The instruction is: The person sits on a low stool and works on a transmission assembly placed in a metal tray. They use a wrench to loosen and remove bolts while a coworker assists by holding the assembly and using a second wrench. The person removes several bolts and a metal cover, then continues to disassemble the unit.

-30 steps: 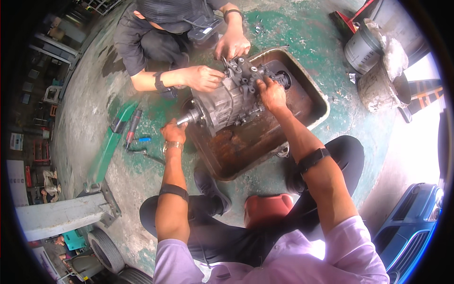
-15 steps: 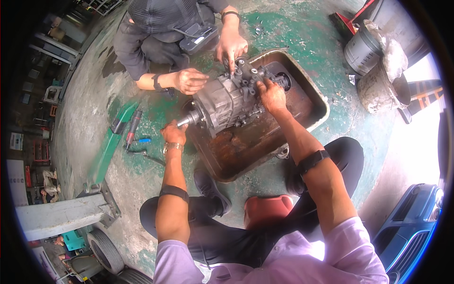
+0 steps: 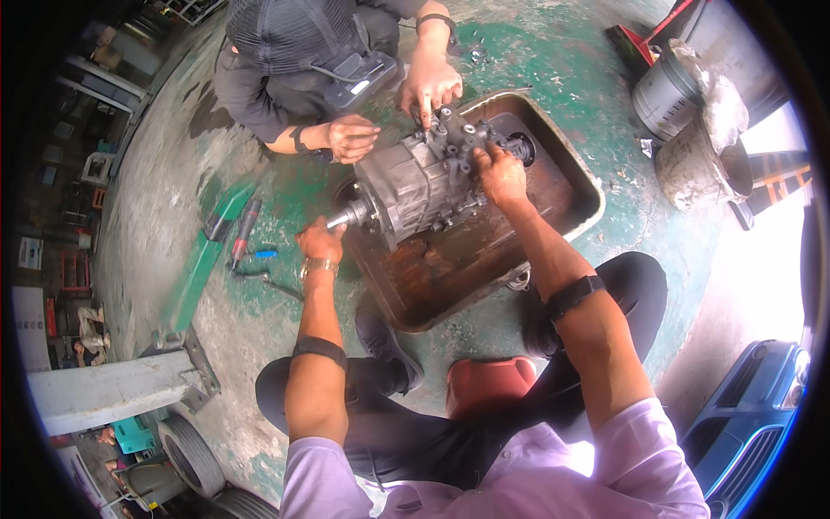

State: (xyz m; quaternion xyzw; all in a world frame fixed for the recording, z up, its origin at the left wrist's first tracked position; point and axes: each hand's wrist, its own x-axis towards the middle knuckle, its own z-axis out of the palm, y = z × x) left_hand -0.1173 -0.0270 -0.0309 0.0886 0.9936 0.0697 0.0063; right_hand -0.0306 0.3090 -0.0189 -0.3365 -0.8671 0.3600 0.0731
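Note:
A grey metal gearbox (image 3: 402, 186) lies slantwise across a brown, oil-stained metal tray (image 3: 424, 290). My left hand (image 3: 318, 240) is closed around the tip of the shaft sticking out of its left end. At the other end, my right hand (image 3: 501, 177) grips the fittings on the housing, its fingertips partly hidden behind them. Across from me crouches a co-worker in a dark cap. One co-worker's hand (image 3: 432, 86) points a finger down onto the top of the gearbox. The other co-worker's hand (image 3: 352, 138) hovers beside the housing, fingers curled.
On the floor to the left lie a red-and-black power ratchet (image 3: 245, 232) and a green lift arm (image 3: 207, 251). A red stool (image 3: 488, 385) stands between my legs. Dirty buckets (image 3: 687, 173) are at the right, a blue car (image 3: 748, 424) at lower right, a tyre (image 3: 192, 456) at lower left.
The co-worker's head has shifted a little to the left, and the curled hand has risen slightly. Both my hands and the gearbox stay where they were.

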